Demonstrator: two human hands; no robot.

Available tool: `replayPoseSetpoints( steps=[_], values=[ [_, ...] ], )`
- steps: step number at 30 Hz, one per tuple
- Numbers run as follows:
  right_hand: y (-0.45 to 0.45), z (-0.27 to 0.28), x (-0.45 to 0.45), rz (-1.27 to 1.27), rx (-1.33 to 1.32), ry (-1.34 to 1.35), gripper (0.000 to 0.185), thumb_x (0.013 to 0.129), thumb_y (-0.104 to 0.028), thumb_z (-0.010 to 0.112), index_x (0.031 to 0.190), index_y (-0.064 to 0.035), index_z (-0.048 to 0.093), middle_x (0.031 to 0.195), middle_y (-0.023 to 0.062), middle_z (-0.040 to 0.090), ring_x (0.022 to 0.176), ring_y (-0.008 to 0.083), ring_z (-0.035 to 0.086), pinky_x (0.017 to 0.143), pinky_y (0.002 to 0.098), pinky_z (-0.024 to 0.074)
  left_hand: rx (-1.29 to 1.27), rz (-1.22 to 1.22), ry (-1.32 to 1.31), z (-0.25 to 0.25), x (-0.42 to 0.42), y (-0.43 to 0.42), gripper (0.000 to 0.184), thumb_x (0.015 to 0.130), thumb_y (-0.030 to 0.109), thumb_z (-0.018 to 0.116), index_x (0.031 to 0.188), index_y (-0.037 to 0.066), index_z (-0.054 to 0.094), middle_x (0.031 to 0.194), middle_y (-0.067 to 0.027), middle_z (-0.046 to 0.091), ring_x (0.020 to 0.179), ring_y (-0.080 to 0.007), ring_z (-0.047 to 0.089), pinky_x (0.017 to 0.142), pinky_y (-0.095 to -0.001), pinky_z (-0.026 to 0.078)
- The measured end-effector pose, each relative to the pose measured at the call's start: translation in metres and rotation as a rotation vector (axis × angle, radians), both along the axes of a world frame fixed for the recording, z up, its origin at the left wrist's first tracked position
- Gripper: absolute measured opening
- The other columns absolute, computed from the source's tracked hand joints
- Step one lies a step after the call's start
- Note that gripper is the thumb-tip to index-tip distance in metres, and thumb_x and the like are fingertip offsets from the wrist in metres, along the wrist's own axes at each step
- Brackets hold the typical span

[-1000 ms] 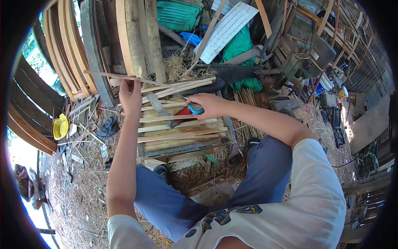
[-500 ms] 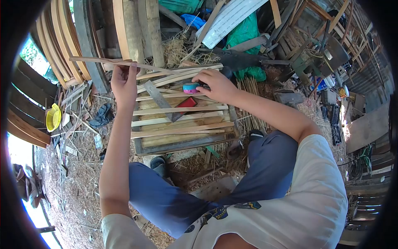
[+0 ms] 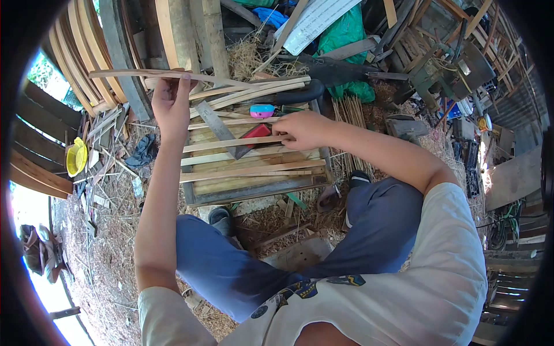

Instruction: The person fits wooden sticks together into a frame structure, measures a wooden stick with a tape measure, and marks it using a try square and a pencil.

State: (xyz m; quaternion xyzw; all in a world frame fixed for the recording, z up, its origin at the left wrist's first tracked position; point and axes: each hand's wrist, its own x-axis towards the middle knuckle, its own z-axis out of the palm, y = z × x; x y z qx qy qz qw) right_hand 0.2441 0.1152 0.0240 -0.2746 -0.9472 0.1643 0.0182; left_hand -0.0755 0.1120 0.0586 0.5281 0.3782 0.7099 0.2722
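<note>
My left hand [image 3: 172,109] pinches a thin wooden strip [image 3: 124,73], held up above the far left of a low wooden bench. My right hand [image 3: 304,130] is over the bench's right side, fingers closed on the right end of another wooden strip [image 3: 222,143]. That strip crosses over a try square with a red handle [image 3: 258,131] and a metal blade [image 3: 214,124]. Just beyond my right hand, a pink and blue tape measure [image 3: 262,111] rests among the strips. Several more strips [image 3: 254,165] lie across the bench [image 3: 259,193].
Curved boards [image 3: 86,52] and posts lean at the far left. A yellow basin [image 3: 76,157] sits at the left. Green plastic [image 3: 349,40] and a grey machine [image 3: 456,75] stand at the back right. Wood shavings and scraps cover the ground around my feet.
My right hand has let go of the tape measure, moved nearer to me and taken hold of a strip's end. My left hand keeps its raised strip in nearly the same place.
</note>
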Motion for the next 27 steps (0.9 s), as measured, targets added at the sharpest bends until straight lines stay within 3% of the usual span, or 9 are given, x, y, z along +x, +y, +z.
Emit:
replayPoseSetpoints(
  steps=[3,18,21,27],
  values=[
    [0.002,0.001,0.001,0.013,-0.118,0.074,0.019,0.088,-0.02,0.068,0.103,-0.0076,0.07,0.097,0.0131,0.071,0.095,0.0352,0.07,0.079,0.0492,0.0548,0.017,-0.021,-0.006,0.0,-0.001,0.001,0.017,0.106,0.011,0.062,0.116,-0.003,0.062,0.111,-0.0107,0.068,0.106,-0.0189,0.07,0.1,-0.0354,0.059],
    [0.011,-0.013,-0.011,0.003,0.024,-0.119,0.021,0.081,-0.014,0.073,0.101,-0.0073,0.075,0.1,0.0147,0.072,0.098,0.0358,0.071,0.083,0.0491,0.0566,-0.016,-0.034,0.039,-0.002,-0.02,-0.019,0.017,0.104,0.009,0.063,0.113,-0.005,0.062,0.108,-0.0107,0.069,0.102,-0.017,0.07,0.096,-0.0335,0.061],
    [0.008,-0.005,-0.006,0.026,0.086,-0.223,0.021,0.083,-0.013,0.068,0.102,-0.0034,0.069,0.103,0.0172,0.068,0.099,0.0361,0.069,0.086,0.0502,0.0563,-0.06,-0.052,0.029,-0.002,-0.027,-0.028,0.02,0.106,0.01,0.061,0.119,-0.004,0.06,0.112,-0.0133,0.069,0.106,-0.0215,0.07,0.1,-0.0382,0.061],
    [-0.001,0.019,0.028,-0.128,0.291,-0.275,0.022,0.081,-0.013,0.066,0.099,0.0003,0.069,0.095,0.0225,0.07,0.091,0.0406,0.071,0.079,0.0513,0.0588,-0.099,-0.083,-0.143,0.001,-0.059,-0.048,0.023,0.106,0.01,0.059,0.124,-0.005,0.058,0.116,-0.0163,0.069,0.108,-0.0276,0.072,0.101,-0.0416,0.06]
  ],
)
